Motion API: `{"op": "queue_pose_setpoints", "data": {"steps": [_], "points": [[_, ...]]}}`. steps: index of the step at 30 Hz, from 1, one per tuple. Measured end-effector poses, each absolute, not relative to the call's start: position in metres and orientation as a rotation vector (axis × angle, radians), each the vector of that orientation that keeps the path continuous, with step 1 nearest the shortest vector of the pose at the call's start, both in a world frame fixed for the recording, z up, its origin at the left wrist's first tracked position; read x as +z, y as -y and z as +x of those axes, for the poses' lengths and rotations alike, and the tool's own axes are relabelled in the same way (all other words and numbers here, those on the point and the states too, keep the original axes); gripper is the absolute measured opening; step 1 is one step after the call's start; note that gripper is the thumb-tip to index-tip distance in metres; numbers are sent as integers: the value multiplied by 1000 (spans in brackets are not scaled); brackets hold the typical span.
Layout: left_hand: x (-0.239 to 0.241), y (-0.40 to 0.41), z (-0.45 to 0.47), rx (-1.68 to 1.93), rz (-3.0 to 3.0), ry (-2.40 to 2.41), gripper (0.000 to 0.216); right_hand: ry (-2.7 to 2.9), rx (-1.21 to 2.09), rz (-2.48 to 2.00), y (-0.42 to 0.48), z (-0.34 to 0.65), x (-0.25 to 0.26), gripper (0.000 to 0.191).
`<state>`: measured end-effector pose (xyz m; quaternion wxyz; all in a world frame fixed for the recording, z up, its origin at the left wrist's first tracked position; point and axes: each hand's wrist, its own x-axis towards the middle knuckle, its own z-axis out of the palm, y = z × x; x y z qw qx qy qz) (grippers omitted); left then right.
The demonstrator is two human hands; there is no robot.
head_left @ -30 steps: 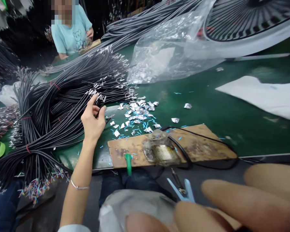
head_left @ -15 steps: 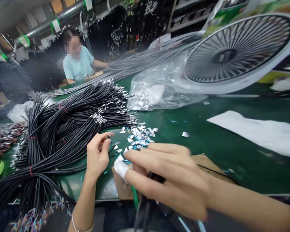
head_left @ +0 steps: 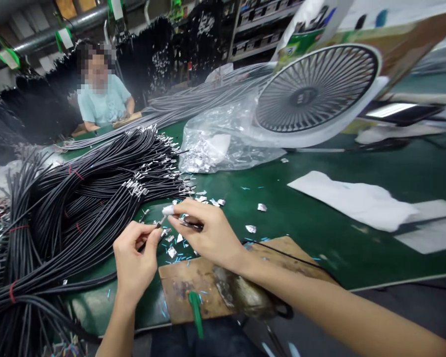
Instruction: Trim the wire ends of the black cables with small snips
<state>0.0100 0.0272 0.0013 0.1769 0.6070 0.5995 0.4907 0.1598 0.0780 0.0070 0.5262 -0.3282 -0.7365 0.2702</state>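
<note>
My left hand [head_left: 136, 253] is closed in a pinch on the end of a black cable [head_left: 158, 225]. A short silvery tip sticks out of it towards the right. My right hand [head_left: 204, 228] meets that tip with its thumb and a finger wearing a white finger cover [head_left: 168, 210]. Within the right hand's curled fingers sits a dark metal hand tool [head_left: 192, 223]; its kind is mostly hidden. Bundles of black cables [head_left: 107, 183], tied with red bands and with silvery ends, lie to the left. Foil scraps [head_left: 172, 252] and blue bits are strewn below the hands.
A worn wooden board [head_left: 182, 282] with a green strip [head_left: 195, 312] lies at the table edge. Beyond are a clear plastic bag [head_left: 208, 148], a round fan [head_left: 315, 94] and white sheets [head_left: 353, 198]. Across the green table [head_left: 267, 253] sits a person in light blue [head_left: 104, 101].
My right hand has moved away from the camera to the cable end at my left hand, uncovering the wooden board. The view has shifted to the right.
</note>
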Motion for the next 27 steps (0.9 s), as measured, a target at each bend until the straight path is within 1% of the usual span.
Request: {"op": "queue_pose_setpoints", "data": {"steps": [5, 9, 14, 16, 20, 23, 24, 27], "points": [[3, -25, 13, 1472, 1849, -1756, 9, 1736, 709, -761, -76, 159, 11, 12], [3, -25, 15, 1560, 2030, -1766, 8, 1741, 776, -791, -74, 158, 15, 15], [-3, -27, 17, 1689, 2215, -1777, 8, 1715, 968, -830, -73, 157, 19, 26], [-4, -27, 18, 1719, 2243, -1774, 9, 1682, 1068, -847, -73, 157, 20, 27], [-2, -27, 19, 1701, 2190, -1801, 7, 1654, 1149, -879, -72, 157, 20, 14], [-1, -25, 19, 1671, 2009, -1866, 3, 1660, 1098, -920, -71, 157, 19, 12], [-1, -24, 19, 1671, 1944, -1885, 2, 1664, 1079, -944, -71, 157, 19, 13], [0, -23, 20, 1697, 1821, -1938, 5, 1713, 1010, -1009, -72, 159, 18, 29]]}}
